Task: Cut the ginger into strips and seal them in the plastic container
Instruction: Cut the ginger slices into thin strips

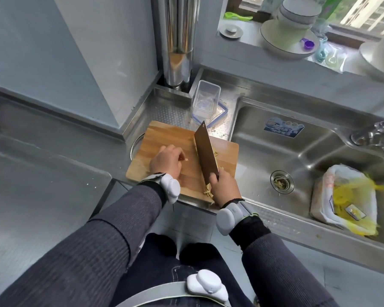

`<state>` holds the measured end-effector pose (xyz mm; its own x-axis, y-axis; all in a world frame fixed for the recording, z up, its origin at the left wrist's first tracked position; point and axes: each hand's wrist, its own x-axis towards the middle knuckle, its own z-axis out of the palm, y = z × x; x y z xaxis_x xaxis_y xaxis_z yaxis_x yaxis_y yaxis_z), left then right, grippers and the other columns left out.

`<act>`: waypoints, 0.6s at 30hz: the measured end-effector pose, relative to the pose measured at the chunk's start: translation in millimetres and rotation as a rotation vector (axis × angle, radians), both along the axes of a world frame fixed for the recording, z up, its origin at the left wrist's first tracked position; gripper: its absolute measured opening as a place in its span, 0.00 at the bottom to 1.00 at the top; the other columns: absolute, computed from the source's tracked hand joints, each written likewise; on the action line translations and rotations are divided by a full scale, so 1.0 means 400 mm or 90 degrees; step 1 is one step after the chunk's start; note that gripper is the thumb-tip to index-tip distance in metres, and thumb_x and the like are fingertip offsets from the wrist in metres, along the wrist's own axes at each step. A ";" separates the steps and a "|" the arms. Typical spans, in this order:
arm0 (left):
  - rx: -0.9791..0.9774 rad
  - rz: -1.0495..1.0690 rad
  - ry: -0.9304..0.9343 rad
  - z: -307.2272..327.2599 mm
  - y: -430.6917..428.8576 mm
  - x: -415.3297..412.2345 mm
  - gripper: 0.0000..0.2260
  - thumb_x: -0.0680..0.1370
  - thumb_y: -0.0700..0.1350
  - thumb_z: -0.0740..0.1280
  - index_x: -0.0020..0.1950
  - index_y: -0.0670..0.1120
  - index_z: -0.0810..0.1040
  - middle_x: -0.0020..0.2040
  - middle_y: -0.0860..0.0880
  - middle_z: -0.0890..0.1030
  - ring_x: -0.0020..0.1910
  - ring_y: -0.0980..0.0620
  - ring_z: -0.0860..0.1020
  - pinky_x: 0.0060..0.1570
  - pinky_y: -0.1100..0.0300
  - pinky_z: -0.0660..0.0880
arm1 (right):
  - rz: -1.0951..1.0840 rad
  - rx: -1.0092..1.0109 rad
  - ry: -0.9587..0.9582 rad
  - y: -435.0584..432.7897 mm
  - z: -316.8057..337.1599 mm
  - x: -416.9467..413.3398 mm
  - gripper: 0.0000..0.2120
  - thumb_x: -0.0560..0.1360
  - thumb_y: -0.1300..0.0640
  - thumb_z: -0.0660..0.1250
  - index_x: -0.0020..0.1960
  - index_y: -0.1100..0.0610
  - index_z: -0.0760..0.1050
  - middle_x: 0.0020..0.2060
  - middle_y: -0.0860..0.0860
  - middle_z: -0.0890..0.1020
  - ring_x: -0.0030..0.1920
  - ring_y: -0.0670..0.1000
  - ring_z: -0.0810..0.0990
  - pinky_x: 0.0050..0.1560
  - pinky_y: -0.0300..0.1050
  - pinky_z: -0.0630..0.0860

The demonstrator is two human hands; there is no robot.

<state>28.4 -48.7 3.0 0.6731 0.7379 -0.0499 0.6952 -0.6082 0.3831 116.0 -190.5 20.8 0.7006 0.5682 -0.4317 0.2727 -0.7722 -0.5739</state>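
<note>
- On the wooden cutting board (164, 138), the main hazard is the short gap between the cleaver (205, 149) and the left hand (166, 162). The ginger piece (186, 159) is small, so a slip of the blade toward the left could reach the fingertips.
- The left hand has its fingers curled down, pinning the ginger piece against the board. The piece shows only at the fingertips. A stub this short may roll or shoot out under blade pressure.
- The right hand (225, 189) is wrapped around the cleaver handle, which it hides. The blade stands on edge, its tip pointing away from the person.
- Cut ginger strips (207, 191) lie at the near edge of the board, touching the right hand. A sweep of that hand or the blade could push them off the board.
- More strips (216, 154) lie just right of the blade, on the side toward the sink (297, 138). A careless scrape could send them into it.
- The plastic container (205, 99) stands open on the steel counter beyond the board, well apart from both hands. It appears empty. Its blue-rimmed lid (222, 109) lies under or just beside it; which cannot be determined.
</note>
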 end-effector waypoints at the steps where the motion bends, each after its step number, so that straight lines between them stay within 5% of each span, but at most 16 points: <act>1: -0.002 -0.014 -0.007 -0.004 0.006 0.015 0.06 0.76 0.41 0.65 0.47 0.52 0.78 0.51 0.53 0.77 0.54 0.50 0.73 0.42 0.56 0.72 | -0.005 0.002 0.000 0.001 -0.004 0.009 0.13 0.80 0.56 0.54 0.53 0.64 0.72 0.45 0.63 0.79 0.45 0.63 0.78 0.44 0.50 0.73; 9: -0.015 -0.124 -0.041 -0.023 0.002 0.054 0.06 0.76 0.39 0.64 0.49 0.46 0.79 0.53 0.49 0.77 0.52 0.47 0.76 0.46 0.54 0.74 | 0.022 0.010 -0.013 -0.016 -0.009 0.018 0.12 0.79 0.55 0.53 0.52 0.61 0.71 0.41 0.59 0.80 0.38 0.60 0.78 0.31 0.43 0.69; 14: 0.008 -0.228 -0.062 -0.039 -0.011 0.002 0.14 0.74 0.34 0.64 0.54 0.46 0.82 0.53 0.45 0.80 0.54 0.44 0.77 0.49 0.53 0.75 | 0.058 0.016 -0.033 -0.021 0.006 0.005 0.10 0.80 0.56 0.54 0.49 0.59 0.71 0.45 0.62 0.80 0.46 0.63 0.78 0.44 0.49 0.72; 18: 0.123 -0.211 -0.002 -0.055 -0.021 -0.029 0.16 0.65 0.37 0.73 0.52 0.46 0.82 0.50 0.46 0.82 0.51 0.43 0.79 0.48 0.51 0.77 | 0.099 0.008 -0.079 -0.016 0.009 -0.002 0.12 0.80 0.56 0.54 0.53 0.61 0.73 0.47 0.62 0.80 0.48 0.64 0.78 0.42 0.47 0.68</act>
